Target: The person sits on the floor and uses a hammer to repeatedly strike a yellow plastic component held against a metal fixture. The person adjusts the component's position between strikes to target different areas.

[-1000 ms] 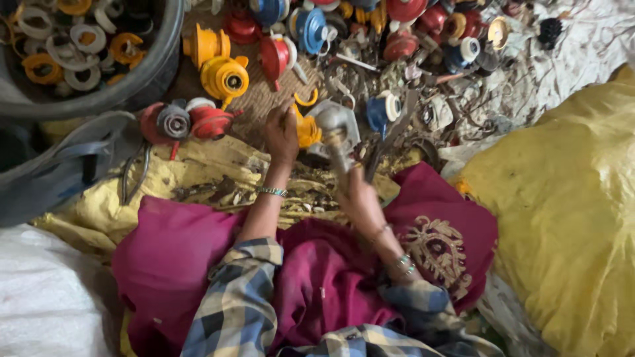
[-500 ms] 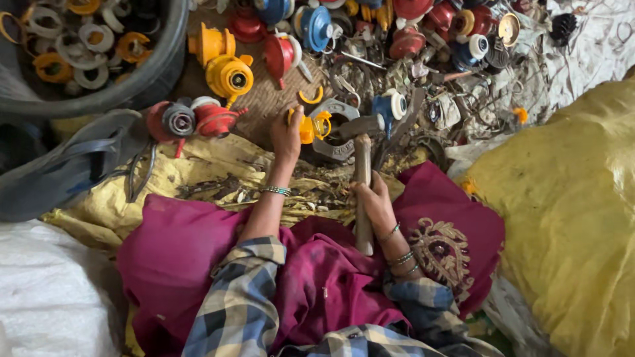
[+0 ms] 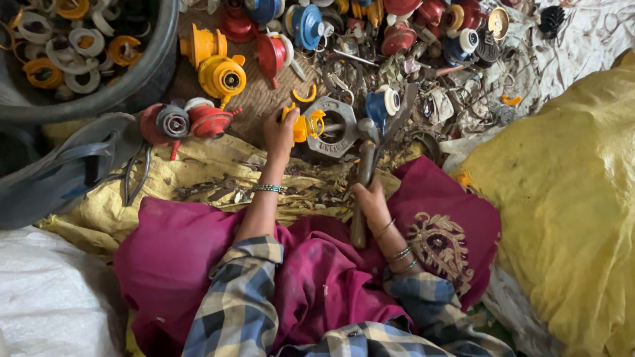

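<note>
A small yellow part is pinned by the clenched left hand against a grey hexagonal ring on the floor, while a wooden-handled hammer is clasped in the right hand; blows are best kept short, clear of the steadying fingers.

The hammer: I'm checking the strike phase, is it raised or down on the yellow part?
Down. The hammer, gripped by the right hand, has its head beside the yellow part the left hand steadies.
</note>
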A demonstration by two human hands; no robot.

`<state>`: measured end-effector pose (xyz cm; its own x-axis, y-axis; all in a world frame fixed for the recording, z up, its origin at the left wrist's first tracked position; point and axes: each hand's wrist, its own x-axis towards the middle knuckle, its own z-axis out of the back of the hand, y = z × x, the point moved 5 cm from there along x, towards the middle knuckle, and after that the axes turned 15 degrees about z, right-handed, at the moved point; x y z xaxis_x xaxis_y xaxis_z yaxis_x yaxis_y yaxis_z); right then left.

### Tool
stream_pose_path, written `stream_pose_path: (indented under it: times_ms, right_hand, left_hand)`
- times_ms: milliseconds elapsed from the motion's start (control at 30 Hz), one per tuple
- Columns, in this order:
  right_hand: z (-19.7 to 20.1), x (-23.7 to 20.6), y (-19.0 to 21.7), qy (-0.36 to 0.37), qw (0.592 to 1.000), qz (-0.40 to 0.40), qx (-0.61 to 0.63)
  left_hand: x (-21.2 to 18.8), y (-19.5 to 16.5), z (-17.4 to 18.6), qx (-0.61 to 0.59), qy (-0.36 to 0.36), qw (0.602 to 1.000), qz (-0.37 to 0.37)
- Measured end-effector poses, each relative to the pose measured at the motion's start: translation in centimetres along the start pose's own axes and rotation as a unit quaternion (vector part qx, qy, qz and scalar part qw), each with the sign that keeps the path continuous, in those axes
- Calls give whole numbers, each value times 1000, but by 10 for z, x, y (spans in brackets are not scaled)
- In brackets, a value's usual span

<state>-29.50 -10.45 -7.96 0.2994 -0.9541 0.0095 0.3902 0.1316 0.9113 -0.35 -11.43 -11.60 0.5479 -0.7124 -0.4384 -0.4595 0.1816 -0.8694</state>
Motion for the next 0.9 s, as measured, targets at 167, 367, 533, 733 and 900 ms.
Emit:
stream_pose_path:
  times_ms: [167,367,533,733,900]
  right_hand:
    - [-12,36,80,66,914,374,-143]
    - [-67,117,119,267,870,360,-205]
    - [-85,130,108,369,889,267,-51]
    - [-62,128,77,320,934,73,142]
    - [-44,129,80,325,935,81,116]
  left_hand:
    - [0,-2,-2,-33,9,998,-52]
    - [4,-2,-5,-20,10,1000,-17]
    - [-3,-15,-5,-31,43,993,-109]
    - [3,-12,2,-81,55,995,34]
    - [7,-14,7,-91,4,996,15]
